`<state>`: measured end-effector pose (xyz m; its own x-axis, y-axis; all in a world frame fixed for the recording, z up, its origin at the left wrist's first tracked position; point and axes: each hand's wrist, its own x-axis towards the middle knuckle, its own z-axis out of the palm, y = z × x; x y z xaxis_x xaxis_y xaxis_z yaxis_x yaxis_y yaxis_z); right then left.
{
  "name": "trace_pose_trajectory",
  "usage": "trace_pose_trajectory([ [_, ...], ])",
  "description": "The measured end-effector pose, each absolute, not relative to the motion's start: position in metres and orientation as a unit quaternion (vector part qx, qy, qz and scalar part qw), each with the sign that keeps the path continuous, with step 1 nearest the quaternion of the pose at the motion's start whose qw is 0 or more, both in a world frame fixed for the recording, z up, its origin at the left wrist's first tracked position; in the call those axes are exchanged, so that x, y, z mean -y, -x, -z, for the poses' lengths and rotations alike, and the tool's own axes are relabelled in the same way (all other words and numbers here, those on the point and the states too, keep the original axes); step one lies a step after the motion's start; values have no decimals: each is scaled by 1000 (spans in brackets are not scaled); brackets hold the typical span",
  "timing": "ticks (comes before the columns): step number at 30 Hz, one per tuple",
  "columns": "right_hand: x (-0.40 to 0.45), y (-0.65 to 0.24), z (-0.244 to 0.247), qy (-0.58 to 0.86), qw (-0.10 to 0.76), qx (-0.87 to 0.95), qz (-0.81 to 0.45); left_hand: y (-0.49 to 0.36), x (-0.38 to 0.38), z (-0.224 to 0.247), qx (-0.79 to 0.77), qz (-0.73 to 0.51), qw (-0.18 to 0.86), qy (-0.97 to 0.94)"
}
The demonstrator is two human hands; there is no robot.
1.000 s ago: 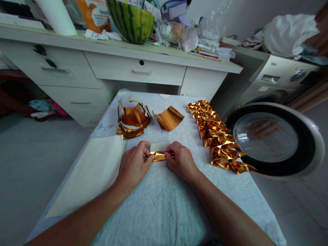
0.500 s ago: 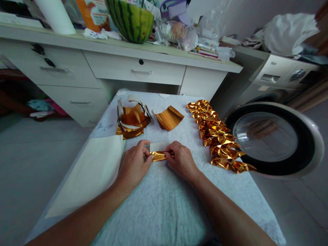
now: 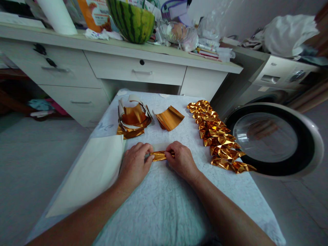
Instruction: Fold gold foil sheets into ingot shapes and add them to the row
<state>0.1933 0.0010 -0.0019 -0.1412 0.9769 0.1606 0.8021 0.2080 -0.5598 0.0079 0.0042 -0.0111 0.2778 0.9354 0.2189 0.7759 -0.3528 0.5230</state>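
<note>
Head: left hand [image 3: 135,164] shifted on gold strip [image 3: 159,156], right hand [image 3: 182,161] still pinching.

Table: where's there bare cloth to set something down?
Widest patch of table: between the forearms, on the near side of the folded gold strip. Another lies between the right hand and the crumpled gold pieces. Crowded: those pieces' side, the far left with its curled stack, and the near left under the white sheet.

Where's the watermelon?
In the head view, the watermelon is at the top, left of centre, on the counter, just right of the orange packet.
</note>
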Motion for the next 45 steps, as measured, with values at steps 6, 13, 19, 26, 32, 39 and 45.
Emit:
trace_pose_trajectory([
  [6, -1, -192, 3, 615, 246, 729, -170, -9, -3, 6, -519, -222, 122, -817],
  [13, -2, -191, 2, 617, 246, 727, -173, -11, 2, 3, -473, -196, 19, -859],
  [19, -2, -190, 5, 621, 255, 721, -172, -16, 10, 3, -431, -157, -47, -887],
  [26, -1, -199, 1, 638, 260, 704, -175, -25, 24, 1, -426, -114, -100, -892],
  [32, -1, -206, -2, 641, 252, 701, -183, -25, 27, 5, -430, -103, -106, -891],
  [39, -2, -203, 1, 657, 225, 700, -163, -25, 28, 5, -434, -89, -106, -890],
  [45, 0, -200, 1, 665, 196, 708, -136, -25, 28, 10, -406, -103, -111, -901],
])
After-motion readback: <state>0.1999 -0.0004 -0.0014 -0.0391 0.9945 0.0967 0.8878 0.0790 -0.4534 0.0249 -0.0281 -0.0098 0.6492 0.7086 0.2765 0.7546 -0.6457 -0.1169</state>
